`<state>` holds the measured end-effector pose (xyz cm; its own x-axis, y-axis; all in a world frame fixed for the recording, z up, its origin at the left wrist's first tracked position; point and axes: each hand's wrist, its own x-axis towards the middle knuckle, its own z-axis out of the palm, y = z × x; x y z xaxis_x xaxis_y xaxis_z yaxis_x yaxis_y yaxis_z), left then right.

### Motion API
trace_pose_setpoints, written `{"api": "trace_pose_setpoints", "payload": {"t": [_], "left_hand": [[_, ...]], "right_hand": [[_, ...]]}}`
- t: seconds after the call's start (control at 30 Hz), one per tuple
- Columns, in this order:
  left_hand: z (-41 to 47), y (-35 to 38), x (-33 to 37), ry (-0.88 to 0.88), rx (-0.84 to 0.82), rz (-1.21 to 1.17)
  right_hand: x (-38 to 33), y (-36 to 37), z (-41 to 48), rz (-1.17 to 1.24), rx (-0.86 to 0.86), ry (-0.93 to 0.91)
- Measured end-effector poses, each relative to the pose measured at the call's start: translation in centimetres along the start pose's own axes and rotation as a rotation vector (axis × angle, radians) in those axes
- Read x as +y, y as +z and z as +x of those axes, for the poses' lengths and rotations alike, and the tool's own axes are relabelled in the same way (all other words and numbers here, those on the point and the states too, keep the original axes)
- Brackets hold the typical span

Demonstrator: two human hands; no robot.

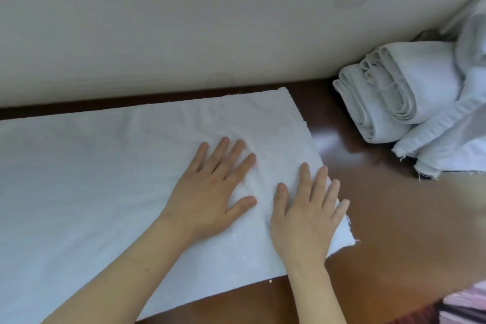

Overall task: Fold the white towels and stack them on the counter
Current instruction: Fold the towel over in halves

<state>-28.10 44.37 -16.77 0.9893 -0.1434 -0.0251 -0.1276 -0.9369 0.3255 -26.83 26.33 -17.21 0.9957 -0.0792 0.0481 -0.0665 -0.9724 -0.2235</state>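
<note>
Our right hand (307, 218) and left hand (210, 192) lie flat, fingers straight, on the towel (92, 179), its length running left-right.

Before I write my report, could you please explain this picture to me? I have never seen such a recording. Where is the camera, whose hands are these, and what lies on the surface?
There is no machine here: a person works with bare hands. The single picture comes from a camera worn on the person's head, looking forward and down. The left hand and the right hand both lie flat, fingers straight, on a white towel spread over a brown counter against a pale wall. Nothing is gripped; the hands only press on the towel near its right end. To the right, by the wall, sits a pile of folded towels, with loose white cloth beside it. A pink striped thing shows at the bottom right corner; I cannot tell what it is.
</note>
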Motion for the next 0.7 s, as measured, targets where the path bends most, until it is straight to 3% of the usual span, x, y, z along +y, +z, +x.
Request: {"api": "trace_pose_setpoints", "payload": {"t": [0.07,0.2,0.33,0.53,0.7], "left_hand": [[2.2,0.1,1.3,0.010,0.053,-0.002],[7.3,0.3,4.1,0.073,0.276,-0.037],[13.4,1.9,5.4,0.170,0.207,-0.020],[17.7,0.3,6.1,0.274,-0.011,-0.022],[17.5,-2.3,6.6,0.260,0.043,-0.072]], "right_hand": [[0.5,0.0,0.0,0.029,-0.008,-0.028],[2.9,-1.4,1.1,0.094,0.205,0.057],[6.3,-1.5,1.5,0.025,0.244,0.175],[7.7,-1.5,1.4,0.073,0.230,0.152],[7.1,-2.1,1.4,0.188,0.222,0.093]]}}
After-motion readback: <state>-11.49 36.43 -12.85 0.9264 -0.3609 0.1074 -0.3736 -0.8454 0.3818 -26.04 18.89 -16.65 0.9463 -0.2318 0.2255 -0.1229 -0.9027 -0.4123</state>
